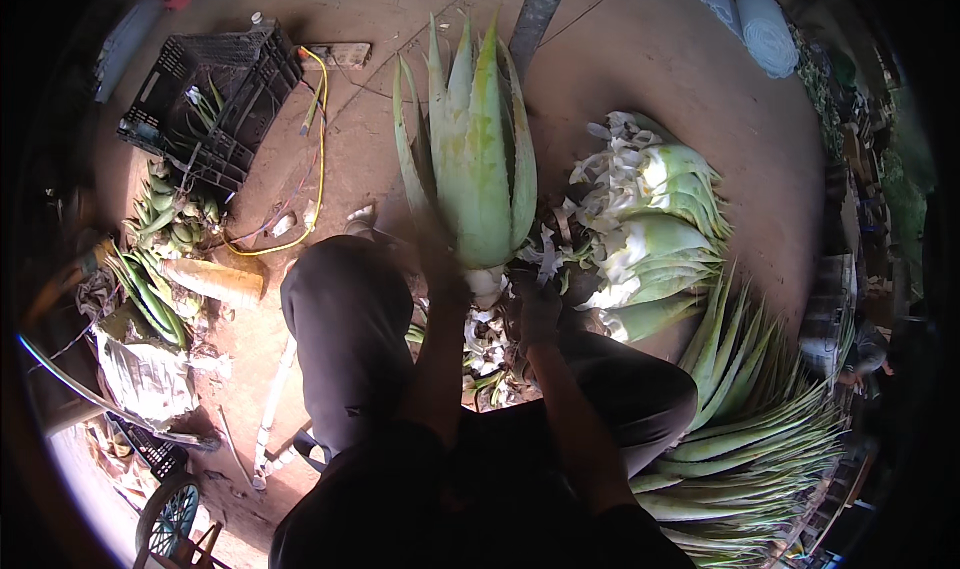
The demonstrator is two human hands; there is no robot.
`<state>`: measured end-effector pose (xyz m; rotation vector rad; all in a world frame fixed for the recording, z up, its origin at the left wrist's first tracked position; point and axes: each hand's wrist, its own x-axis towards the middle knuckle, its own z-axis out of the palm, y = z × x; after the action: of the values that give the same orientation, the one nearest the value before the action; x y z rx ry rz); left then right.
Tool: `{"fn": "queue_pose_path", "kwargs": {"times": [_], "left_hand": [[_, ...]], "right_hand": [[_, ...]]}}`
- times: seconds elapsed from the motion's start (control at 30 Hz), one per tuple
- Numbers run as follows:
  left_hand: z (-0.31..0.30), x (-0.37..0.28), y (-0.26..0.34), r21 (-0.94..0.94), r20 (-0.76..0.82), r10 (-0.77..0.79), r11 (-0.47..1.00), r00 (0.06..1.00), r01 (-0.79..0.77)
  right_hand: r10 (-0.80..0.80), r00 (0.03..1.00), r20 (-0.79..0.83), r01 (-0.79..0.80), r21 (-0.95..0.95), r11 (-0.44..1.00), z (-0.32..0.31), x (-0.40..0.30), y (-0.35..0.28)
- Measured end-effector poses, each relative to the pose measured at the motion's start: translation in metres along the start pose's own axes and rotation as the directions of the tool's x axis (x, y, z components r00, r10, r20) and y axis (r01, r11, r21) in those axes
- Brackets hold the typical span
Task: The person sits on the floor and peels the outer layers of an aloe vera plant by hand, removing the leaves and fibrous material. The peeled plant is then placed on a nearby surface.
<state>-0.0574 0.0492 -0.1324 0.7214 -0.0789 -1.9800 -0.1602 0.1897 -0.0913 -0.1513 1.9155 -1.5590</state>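
Note:
A large aloe plant (480, 149) stands tip-up between my knees, its pale cut base low and its broad leaves spread upward. My left hand (444, 269) is dark and blurred at the lower left side of the plant, against its outer leaf; its fingers are hard to make out. Just right of the base is my right hand (538, 306), with closed-looking fingers; whether it holds anything cannot be told in the shadow. White and brown leaf scraps (491, 344) lie beneath the base. To the right, cut aloe leaves (652, 246) are stacked with their white ends towards the plant.
More aloe plants (735, 449) spread at the lower right. A black plastic crate (217, 103) holds some leaves at the upper left, beside a yellow cable (322, 164). A metal post (541, 13) rises ahead. A spoked wheel (171, 520) is at the lower left.

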Motion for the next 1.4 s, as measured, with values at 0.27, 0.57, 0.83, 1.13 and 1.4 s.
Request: {"fn": "queue_pose_path", "kwargs": {"times": [0.27, 0.57, 0.83, 1.13, 1.4], "left_hand": [[0.006, -0.002, 0.029, -0.035, 0.007, 0.014, 0.999, 1.0, -0.014], [0.047, -0.038, 0.065, 0.478, -0.117, 0.29, 0.854, 0.95, -0.202], [0.08, -0.093, 0.037, 0.974, 0.217, 0.502, -0.054, 0.837, -0.22], [0.094, -0.085, 0.054, 0.958, 0.053, 0.206, 0.266, 0.977, -0.108], [0.085, -0.08, 0.053, 0.895, 0.133, 0.212, 0.394, 0.968, -0.209]], "right_hand": [[0.23, 0.97, -0.075, -0.187, 0.372, 0.909, 0.002, -0.003, -0.039], [0.357, 0.931, 0.079, -0.365, 0.204, 0.908, 0.021, -0.026, -0.075], [0.364, 0.93, -0.056, -0.318, 0.378, 0.87, 0.013, 0.008, -0.018], [0.059, 0.983, 0.176, -0.055, -0.025, 0.998, -0.008, 0.02, -0.007], [0.103, 0.994, 0.031, -0.107, 0.173, 0.979, 0.022, -0.013, -0.046]]}}
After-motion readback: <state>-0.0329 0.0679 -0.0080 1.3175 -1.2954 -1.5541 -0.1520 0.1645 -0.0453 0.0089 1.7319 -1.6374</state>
